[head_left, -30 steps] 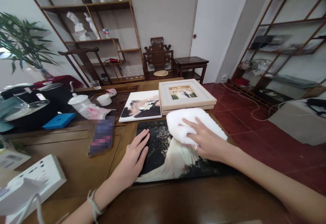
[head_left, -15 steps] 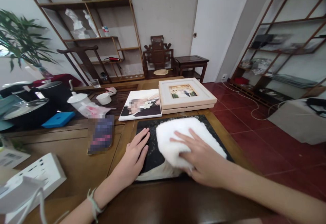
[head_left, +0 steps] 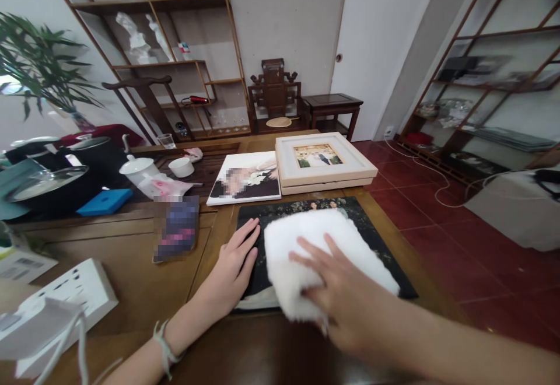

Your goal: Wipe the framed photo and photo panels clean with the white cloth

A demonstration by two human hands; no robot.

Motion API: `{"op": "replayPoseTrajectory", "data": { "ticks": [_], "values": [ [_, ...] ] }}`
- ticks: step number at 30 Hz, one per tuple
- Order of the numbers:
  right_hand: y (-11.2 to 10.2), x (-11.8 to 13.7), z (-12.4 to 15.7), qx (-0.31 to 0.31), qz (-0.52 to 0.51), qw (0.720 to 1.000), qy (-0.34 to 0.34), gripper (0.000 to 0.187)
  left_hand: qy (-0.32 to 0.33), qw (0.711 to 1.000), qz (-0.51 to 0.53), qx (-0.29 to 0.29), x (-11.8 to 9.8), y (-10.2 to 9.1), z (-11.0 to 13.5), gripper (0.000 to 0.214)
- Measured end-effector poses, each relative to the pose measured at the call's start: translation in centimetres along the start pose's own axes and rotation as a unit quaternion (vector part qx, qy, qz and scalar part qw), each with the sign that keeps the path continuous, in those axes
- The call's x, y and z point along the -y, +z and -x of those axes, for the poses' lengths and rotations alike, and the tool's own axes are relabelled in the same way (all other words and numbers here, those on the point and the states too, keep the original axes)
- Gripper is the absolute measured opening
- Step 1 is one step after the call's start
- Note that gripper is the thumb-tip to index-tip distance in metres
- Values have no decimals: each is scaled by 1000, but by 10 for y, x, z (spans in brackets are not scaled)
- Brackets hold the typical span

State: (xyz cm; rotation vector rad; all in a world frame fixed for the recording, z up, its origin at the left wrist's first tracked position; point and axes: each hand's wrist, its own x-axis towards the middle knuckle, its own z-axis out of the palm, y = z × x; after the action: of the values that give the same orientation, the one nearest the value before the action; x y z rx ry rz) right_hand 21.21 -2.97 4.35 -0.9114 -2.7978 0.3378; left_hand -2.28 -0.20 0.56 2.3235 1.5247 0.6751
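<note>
A dark photo print lies flat on the wooden table in front of me, two small figures showing near its top edge. My left hand rests flat on its left side, fingers stretched out. Over the middle and lower part of the print lies a white fluffy cloth, which hides much of the picture. My right hand presses on this cloth with spread fingers, the thumb side holding its near folded part. The cloth's lower corner hangs past the print's near edge.
Beyond the print are a white-edged photo panel and stacked pale frames. To the left stand a phone-like blurred object, a white power strip, a blue box, a lidded white cup and dark pots.
My right hand has drawn the cloth towards me, uncovering the two small figures at the print's top. My left hand keeps its place on the print. The view has shifted slightly.
</note>
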Motion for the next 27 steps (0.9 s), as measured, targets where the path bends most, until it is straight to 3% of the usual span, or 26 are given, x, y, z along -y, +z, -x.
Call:
{"op": "replayPoseTrajectory", "data": {
  "ticks": [3, 7, 13, 19, 22, 27],
  "values": [
    [13, 20, 20, -5, -2, 1000, -22, 29, -4, 1000, 1, 3, -1, 0, 0, 43],
    [9, 16, 20, 11, -29, 999, -28, 27, 3, 1000, -4, -5, -1, 0, 0, 42],
    [-14, -26, -25, -23, -29, 999, 30, 36, 10, 1000, -5, -1, 0, 0, 0, 43],
    [-13, -51, -67, -44, 25, 998, 34, 34, 8, 1000, 1, -2, -1, -2, -1, 43],
    [-10, -39, -58, -35, 25, 998, 34, 38, 5, 1000, 12, -2, -1, -2, -2, 43],
    [0, 0, -9, -8, 10, 1000, -13, 28, 1, 1000, 23, -13, 0, -1, -2, 42]
  ]
}}
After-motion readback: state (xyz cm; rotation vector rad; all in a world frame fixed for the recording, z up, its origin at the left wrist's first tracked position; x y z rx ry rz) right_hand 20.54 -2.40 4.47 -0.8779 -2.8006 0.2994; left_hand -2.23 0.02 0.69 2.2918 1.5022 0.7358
